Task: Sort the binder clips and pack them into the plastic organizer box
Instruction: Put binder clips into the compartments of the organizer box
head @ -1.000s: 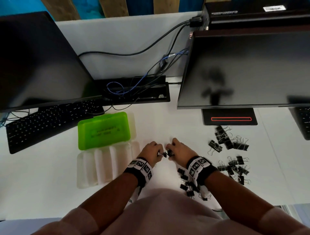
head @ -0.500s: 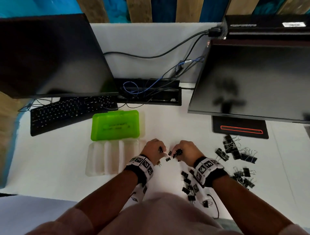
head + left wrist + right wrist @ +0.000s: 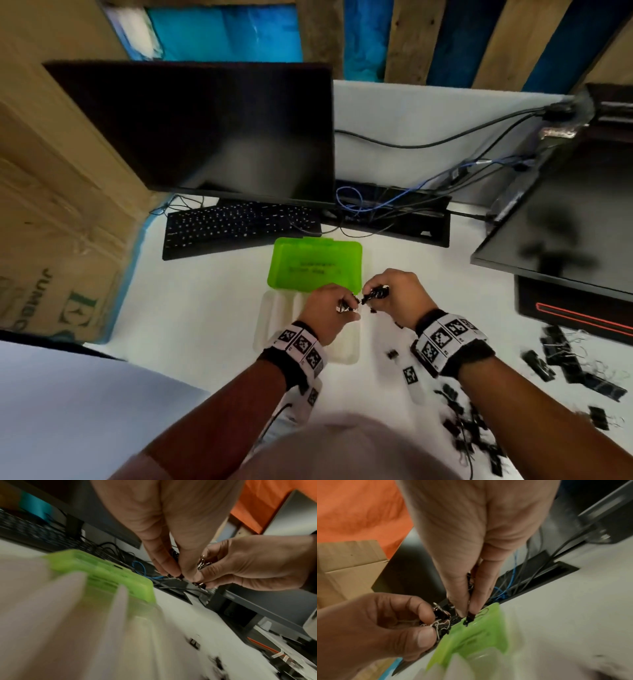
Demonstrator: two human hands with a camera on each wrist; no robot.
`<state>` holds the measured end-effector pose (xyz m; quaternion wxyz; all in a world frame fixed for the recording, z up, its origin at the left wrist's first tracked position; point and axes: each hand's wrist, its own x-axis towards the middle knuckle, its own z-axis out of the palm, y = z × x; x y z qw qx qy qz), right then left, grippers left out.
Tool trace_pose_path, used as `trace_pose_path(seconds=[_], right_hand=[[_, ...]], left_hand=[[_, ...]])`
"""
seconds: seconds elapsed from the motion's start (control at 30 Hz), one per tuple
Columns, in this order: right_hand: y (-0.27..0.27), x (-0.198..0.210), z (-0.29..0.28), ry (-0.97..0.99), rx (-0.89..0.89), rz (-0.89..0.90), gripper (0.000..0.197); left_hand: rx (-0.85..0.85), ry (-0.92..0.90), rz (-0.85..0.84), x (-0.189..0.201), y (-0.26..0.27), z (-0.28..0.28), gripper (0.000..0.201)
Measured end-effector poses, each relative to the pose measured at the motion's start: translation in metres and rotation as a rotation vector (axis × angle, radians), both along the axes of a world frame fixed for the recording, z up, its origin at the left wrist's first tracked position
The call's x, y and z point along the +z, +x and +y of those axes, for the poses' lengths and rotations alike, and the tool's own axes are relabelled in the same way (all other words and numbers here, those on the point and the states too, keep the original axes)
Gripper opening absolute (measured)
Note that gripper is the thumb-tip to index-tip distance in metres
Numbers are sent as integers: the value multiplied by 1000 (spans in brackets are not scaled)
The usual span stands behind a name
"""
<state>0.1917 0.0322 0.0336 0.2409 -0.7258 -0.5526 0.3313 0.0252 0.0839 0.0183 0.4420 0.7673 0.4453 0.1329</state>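
Note:
The organizer box lies open on the white desk, its green lid (image 3: 315, 263) flipped back behind the clear compartmented base (image 3: 274, 329). My left hand (image 3: 346, 306) hovers over the base's right end and grips a small bunch of black binder clips (image 3: 440, 622). My right hand (image 3: 375, 293), close beside it, pinches small black clips (image 3: 376, 294) between thumb and fingers; one clip (image 3: 469, 616) hangs from the fingertips in front of the lid (image 3: 476, 632). In the left wrist view my left fingertips (image 3: 171, 573) meet the right hand (image 3: 240, 568). The compartments are blurred.
Loose black clips lie in a pile at the right (image 3: 565, 363) and under my right forearm (image 3: 469, 421); one clip (image 3: 393, 354) sits near the base. A keyboard (image 3: 239, 226), two monitors (image 3: 212, 137) and a cable tray (image 3: 394, 212) stand behind. Cardboard boxes (image 3: 51, 222) stand at the left.
Both hands have moved left and forward with their clips, from the bare desk beside the box to above its right end. The head view has swung left.

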Motion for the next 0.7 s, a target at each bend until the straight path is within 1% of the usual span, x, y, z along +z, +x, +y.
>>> trace_pose_path(seconds=[0.17,0.3,0.4,0.5,0.63,0.7], right_hand=[[-78,2,52,-4,115,36,20],[-128,2,78,-45,241,-14,18],[-152,0,94,-73,324,-108,20],[-166,-5,105,-108,339,-136,22],[-175,-12,115,-149,361,-190,24],[-178,-12,118,-142,383,-222,25]], left_hand=[[183,34,5,11,-82,36,14],[348,-51,8,-2,-129,46,14],[393,-130,28,-16,-145,45,15],[431,-204,11,-28,-151,45,15],[430,-217,10,-38,-155,46,14],[404,-188,28,-40,-157,46,15]])
